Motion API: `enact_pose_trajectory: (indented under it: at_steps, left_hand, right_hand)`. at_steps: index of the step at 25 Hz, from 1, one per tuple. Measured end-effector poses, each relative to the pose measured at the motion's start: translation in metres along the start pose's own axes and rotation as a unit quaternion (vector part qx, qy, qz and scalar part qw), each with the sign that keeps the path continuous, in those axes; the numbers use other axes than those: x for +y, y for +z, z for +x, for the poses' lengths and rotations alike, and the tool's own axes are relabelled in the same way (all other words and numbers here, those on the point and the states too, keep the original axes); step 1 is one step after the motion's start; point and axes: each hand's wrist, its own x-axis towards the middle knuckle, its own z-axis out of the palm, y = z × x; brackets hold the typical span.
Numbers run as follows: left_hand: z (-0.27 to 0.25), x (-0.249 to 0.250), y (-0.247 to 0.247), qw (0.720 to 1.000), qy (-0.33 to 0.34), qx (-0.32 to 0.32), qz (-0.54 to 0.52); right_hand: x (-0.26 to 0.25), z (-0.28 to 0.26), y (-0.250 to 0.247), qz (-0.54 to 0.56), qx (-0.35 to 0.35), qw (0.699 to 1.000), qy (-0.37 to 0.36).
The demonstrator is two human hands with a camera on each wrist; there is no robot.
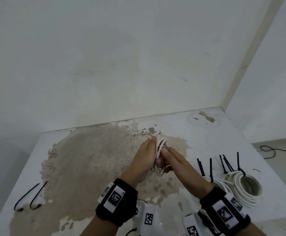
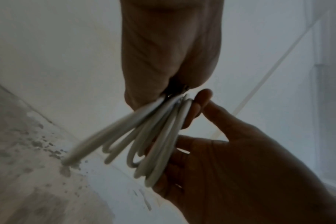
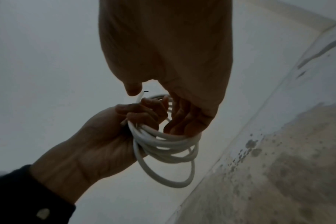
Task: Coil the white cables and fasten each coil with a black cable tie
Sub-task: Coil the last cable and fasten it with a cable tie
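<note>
A small white cable coil point(image 1: 161, 143) hangs above the middle of the table, held between both hands. My left hand point(image 1: 145, 155) grips one side of it, fingers curled round the bundled loops point(image 3: 167, 145). My right hand point(image 1: 172, 159) holds the other side: its fingers reach through the loops and its thumb lies on top. In the left wrist view the loops point(image 2: 157, 136) fan out between the left hand point(image 2: 169, 60) and the right hand point(image 2: 240, 166). The cable's free end point(image 3: 141, 95) pokes up beside the left hand point(image 3: 105, 136), just under the right hand's point(image 3: 163, 53) thumb. No tie shows on this coil.
Two white coils point(image 1: 246, 188) point(image 1: 218, 183) with black ties sticking up lie at the right of the table. Two loose black cable ties point(image 1: 28, 195) lie near its left front. The stained tabletop point(image 1: 91, 159) meets a wall behind; a black cord point(image 1: 271, 150) lies on the floor to the right.
</note>
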Motion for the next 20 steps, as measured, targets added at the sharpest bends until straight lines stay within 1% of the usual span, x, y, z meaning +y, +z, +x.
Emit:
enact_pose_trajectory:
  at_steps: [3,5,8,10,12,13,14,15,16,18,19,20]
  left_hand:
    - [-0.004,-0.004,0.009,0.996,0.023,-0.049,0.064]
    - [-0.006,-0.005,0.015,0.991,0.04,-0.051,0.115]
    - [-0.009,-0.004,0.018,0.981,0.088,-0.055,0.166]
    - [-0.016,-0.004,0.019,0.97,0.111,-0.072,0.202]
    - [-0.021,-0.003,0.021,0.961,0.124,-0.085,0.231]
    - [-0.022,-0.004,0.021,0.954,0.14,-0.081,0.252]
    - [-0.023,-0.006,0.021,0.943,0.165,-0.065,0.282]
    - [-0.021,-0.01,0.02,0.923,0.194,-0.037,0.331]
    - [-0.018,-0.013,0.018,0.89,0.222,-0.001,0.399]
    - [-0.015,-0.016,0.016,0.814,0.251,0.055,0.521]
    - [-0.015,-0.016,0.017,0.792,0.26,0.065,0.549]
    - [-0.014,-0.015,0.018,0.784,0.262,0.063,0.559]
  right_hand:
    - [-0.002,0.002,-0.011,-0.009,-0.031,0.999,-0.013]
    - [-0.003,0.003,-0.012,0.013,-0.034,0.999,-0.014]
    - [-0.003,0.006,-0.013,0.093,-0.013,0.996,-0.002]
    - [-0.002,0.009,-0.016,0.158,0.003,0.987,0.014]
    - [-0.003,0.011,-0.02,0.211,0.014,0.977,0.014]
    - [-0.003,0.011,-0.021,0.23,0.017,0.973,0.008]
    - [-0.004,0.012,-0.022,0.247,0.017,0.969,0.007]
    - [-0.005,0.013,-0.023,0.264,0.015,0.964,0.009]
    - [-0.006,0.014,-0.024,0.283,0.011,0.959,0.018]
    - [-0.007,0.016,-0.026,0.32,0.003,0.946,0.048]
    - [-0.008,0.018,-0.026,0.337,0.004,0.939,0.062]
    - [-0.009,0.019,-0.026,0.356,0.0,0.932,0.07]
